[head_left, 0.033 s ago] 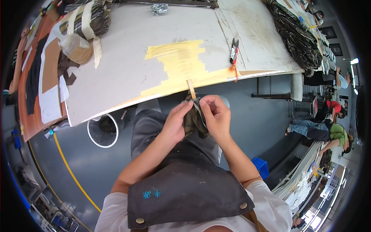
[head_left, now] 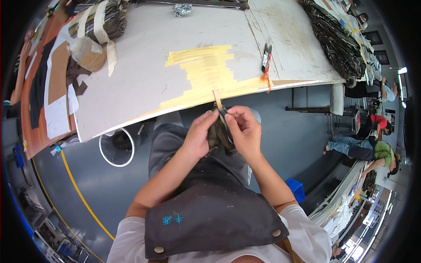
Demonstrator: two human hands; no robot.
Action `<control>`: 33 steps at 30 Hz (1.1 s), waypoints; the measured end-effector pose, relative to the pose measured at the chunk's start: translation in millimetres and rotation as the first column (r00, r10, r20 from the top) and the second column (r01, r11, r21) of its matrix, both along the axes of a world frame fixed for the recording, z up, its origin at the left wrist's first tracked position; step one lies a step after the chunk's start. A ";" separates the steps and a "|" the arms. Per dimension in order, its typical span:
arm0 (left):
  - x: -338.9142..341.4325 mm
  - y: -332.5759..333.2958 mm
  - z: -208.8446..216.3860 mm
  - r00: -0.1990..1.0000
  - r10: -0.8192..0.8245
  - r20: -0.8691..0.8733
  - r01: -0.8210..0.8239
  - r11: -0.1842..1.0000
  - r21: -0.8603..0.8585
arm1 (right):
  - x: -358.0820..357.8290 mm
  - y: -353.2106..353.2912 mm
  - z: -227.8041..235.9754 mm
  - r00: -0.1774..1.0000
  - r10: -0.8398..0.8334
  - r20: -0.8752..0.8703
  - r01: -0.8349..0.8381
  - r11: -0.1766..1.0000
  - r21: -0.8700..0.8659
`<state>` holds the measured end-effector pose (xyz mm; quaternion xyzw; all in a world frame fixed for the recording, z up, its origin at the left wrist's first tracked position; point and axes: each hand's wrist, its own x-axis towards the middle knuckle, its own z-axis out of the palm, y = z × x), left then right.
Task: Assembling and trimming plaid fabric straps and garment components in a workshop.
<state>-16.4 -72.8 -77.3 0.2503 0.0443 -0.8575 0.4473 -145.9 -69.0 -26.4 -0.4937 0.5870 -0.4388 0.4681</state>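
A narrow tan strip (head_left: 217, 99) juts from the table's near edge, over yellow masking tape (head_left: 206, 70). Around its lower end is a dark camouflage-patterned fabric piece (head_left: 218, 131), which hangs down in front of my lap. My left hand (head_left: 201, 133) pinches the fabric's upper left edge between thumb and fingers. Opposite it, my right hand (head_left: 244, 129) grips the right edge, thumb against the curled index finger. The strip's tip is hidden by the cloth and fingertips.
Thread snips with a red handle and orange cord (head_left: 266, 61) lie on the white tabletop (head_left: 140, 65). A plastic jug (head_left: 89, 53) stands left, near bundled cloth (head_left: 115, 19). Beneath are a white-rimmed bin (head_left: 116, 147) and a blue bin (head_left: 295, 190). Co-workers are far right.
The top of the fabric and my fingertips have shifted slightly upward along the strip. Both hands keep their pinch.
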 end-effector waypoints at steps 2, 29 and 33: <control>4.3 -11.9 1.6 0.997 -0.008 0.080 0.013 0.998 -0.056 | 1.8 1.2 1.8 1.000 0.009 -0.007 -0.009 0.999 -0.037; 5.4 1.5 34.6 0.455 0.351 0.818 0.250 0.831 -0.496 | -9.4 -12.7 -10.8 0.993 0.102 0.053 -0.104 0.994 0.034; 7.2 -2.0 43.4 0.563 0.179 0.807 0.242 0.898 -0.368 | -11.1 -13.9 -6.1 0.985 0.165 0.043 -0.169 0.981 0.098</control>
